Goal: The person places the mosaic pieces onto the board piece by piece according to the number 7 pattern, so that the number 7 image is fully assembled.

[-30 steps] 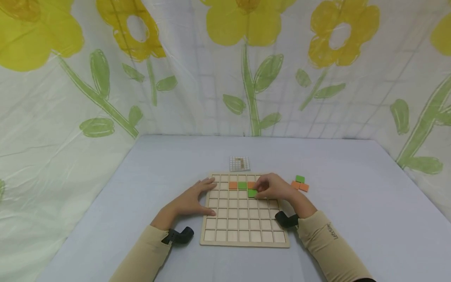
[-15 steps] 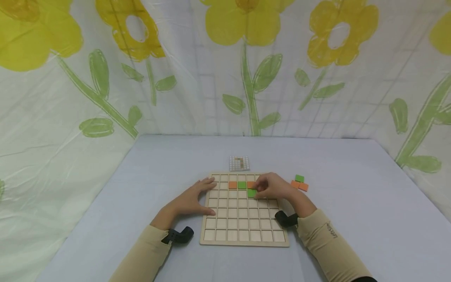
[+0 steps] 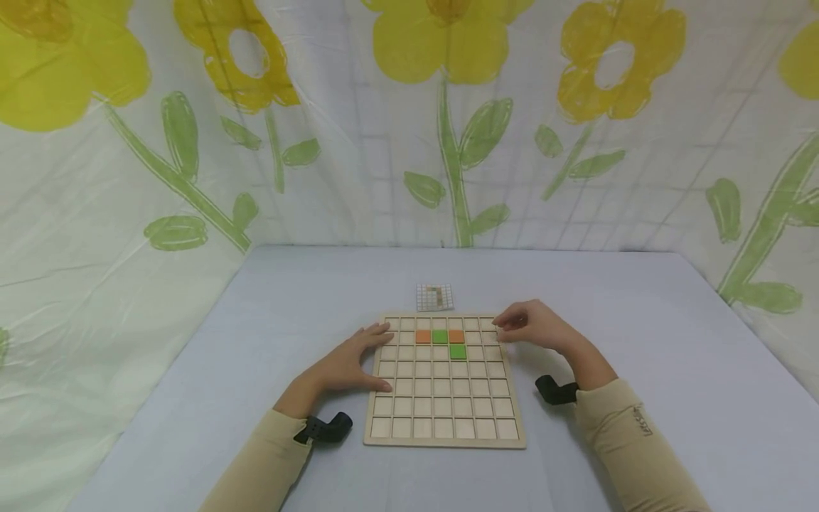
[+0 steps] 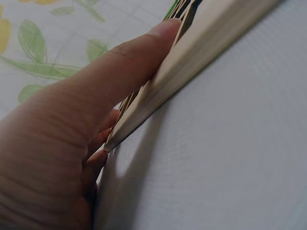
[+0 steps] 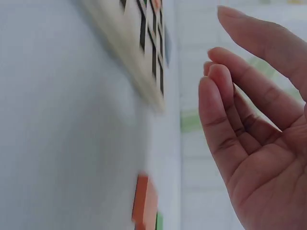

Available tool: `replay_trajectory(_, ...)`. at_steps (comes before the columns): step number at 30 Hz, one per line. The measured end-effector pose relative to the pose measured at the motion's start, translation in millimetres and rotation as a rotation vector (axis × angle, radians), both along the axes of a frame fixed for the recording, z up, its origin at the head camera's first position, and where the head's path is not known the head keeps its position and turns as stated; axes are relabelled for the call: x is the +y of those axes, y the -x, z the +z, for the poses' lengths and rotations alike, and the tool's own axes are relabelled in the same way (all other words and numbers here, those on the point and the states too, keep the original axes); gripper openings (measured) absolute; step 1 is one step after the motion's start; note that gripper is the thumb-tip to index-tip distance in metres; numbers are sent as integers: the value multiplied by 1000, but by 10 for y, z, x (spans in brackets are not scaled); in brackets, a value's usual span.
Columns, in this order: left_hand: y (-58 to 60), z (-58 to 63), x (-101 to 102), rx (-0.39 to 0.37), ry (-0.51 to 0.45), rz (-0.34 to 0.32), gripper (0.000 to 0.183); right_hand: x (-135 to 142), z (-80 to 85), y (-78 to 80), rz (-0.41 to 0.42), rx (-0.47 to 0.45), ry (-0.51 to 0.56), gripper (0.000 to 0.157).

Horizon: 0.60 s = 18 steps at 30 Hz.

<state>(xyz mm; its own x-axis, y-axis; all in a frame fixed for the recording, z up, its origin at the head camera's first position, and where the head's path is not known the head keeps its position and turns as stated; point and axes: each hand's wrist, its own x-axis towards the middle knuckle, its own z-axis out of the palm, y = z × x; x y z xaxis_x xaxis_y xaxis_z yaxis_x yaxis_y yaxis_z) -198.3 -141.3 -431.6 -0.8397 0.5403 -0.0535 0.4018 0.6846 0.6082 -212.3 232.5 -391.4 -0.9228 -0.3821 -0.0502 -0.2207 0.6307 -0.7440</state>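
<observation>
A wooden grid board [image 3: 422, 408] lies on the table. In its second row sit an orange tile [image 3: 423, 336], a green tile [image 3: 439, 336] and another orange tile [image 3: 456, 336]. A second green tile [image 3: 457, 352] lies just below the last one. My left hand [image 3: 339, 364] rests at the board's left edge, fingers spread and thumb [image 4: 129, 60] on the rim. Near the upper right corner hovers my right hand [image 3: 540, 327], fingers loosely bent and holding nothing. The right wrist view shows a gap between thumb and fingertips.
A small printed grid card [image 3: 434, 297] lies just behind the board. Loose orange tiles [image 5: 145, 200] and a green one [image 5: 159, 222] lie on the table right of the board; the right hand and forearm hide them in the head view. A flowered curtain [image 3: 384, 142] hangs behind the table.
My right hand has let go of the lower green tile, which stays in its cell, and has moved right past the board's edge. The left hand has kept its place.
</observation>
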Motion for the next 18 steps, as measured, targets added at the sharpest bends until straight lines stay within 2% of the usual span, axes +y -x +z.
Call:
replay_trajectory(6, -3, 1, -8, -2, -6, 2, 96, 237, -31, -44, -88, -19, -22, 33)
replay_trajectory(18, -11, -10, -5, -2, -12, 8, 95, 652, -78, -183, -159, -49, -2, 40)
